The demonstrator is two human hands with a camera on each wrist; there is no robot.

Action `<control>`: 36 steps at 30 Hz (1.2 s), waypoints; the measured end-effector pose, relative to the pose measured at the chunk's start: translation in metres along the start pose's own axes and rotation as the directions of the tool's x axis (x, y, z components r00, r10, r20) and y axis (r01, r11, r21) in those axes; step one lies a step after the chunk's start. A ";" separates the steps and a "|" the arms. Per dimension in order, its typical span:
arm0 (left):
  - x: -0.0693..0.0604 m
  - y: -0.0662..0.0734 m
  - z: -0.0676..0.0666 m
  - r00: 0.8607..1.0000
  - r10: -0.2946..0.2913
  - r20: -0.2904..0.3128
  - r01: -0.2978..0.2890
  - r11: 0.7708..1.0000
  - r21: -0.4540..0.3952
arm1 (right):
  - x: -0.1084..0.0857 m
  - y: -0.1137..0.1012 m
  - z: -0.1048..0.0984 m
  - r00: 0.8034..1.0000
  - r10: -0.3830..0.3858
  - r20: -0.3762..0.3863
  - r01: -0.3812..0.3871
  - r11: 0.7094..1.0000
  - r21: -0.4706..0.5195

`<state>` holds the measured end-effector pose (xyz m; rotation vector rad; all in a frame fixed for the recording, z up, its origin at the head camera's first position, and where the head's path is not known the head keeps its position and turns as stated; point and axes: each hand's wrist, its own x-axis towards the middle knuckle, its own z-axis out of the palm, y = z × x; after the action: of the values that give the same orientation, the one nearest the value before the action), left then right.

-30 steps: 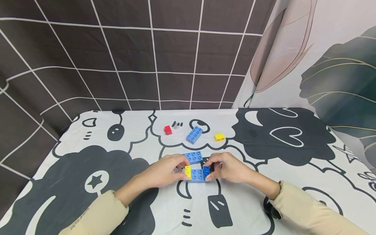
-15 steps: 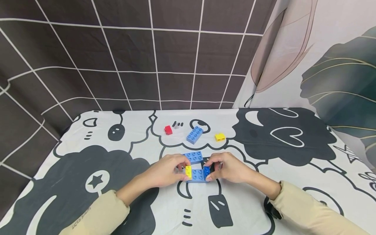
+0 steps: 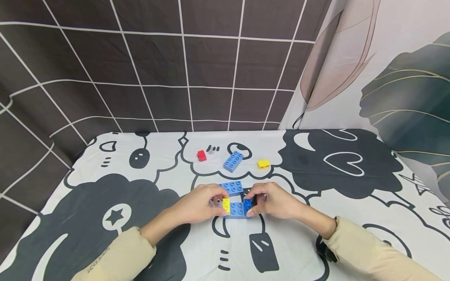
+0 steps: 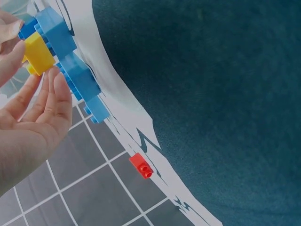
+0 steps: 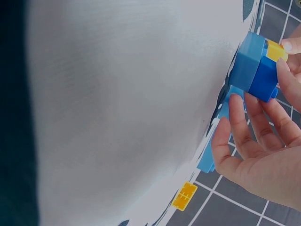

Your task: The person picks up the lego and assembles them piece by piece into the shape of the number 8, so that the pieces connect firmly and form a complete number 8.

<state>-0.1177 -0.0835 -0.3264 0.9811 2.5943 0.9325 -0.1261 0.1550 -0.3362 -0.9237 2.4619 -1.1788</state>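
In the head view my left hand (image 3: 202, 203) pinches a small yellow building brick (image 3: 226, 206) at the left end of a light blue brick (image 3: 237, 210). At the right end, my right hand (image 3: 272, 201) pinches a small dark blue brick (image 3: 247, 204) between thumb and fingers. The left wrist view shows the yellow brick (image 4: 39, 53) beside the studded side of the light blue brick (image 4: 55, 34). In the right wrist view the dark blue brick (image 5: 264, 80) sits against the light blue brick (image 5: 248, 61). Whether either small brick is fully pressed down, I cannot tell.
Just behind lies a second light blue brick (image 3: 232, 188). Farther back are a red brick (image 3: 201, 155), another light blue brick (image 3: 233, 161) and a yellow brick (image 3: 263, 164). All rest on a patterned cloth (image 3: 197, 253). A dark gridded curtain (image 3: 151, 70) hangs behind.
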 end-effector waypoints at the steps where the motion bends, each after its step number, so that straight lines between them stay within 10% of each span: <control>1: 0.000 0.000 0.000 1.000 0.000 0.000 0.000 1.000 -0.001 | 0.000 0.000 0.000 1.000 0.002 0.000 -0.002 1.000 0.000; 36: 0.003 0.002 0.006 0.995 -0.094 -0.027 0.092 0.993 -0.069 | 0.000 0.001 0.000 1.000 0.001 0.004 -0.001 1.000 0.005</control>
<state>-0.1162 -0.0774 -0.3295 0.8282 2.5900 1.0110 -0.1263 0.1559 -0.3369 -0.9226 2.4549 -1.1803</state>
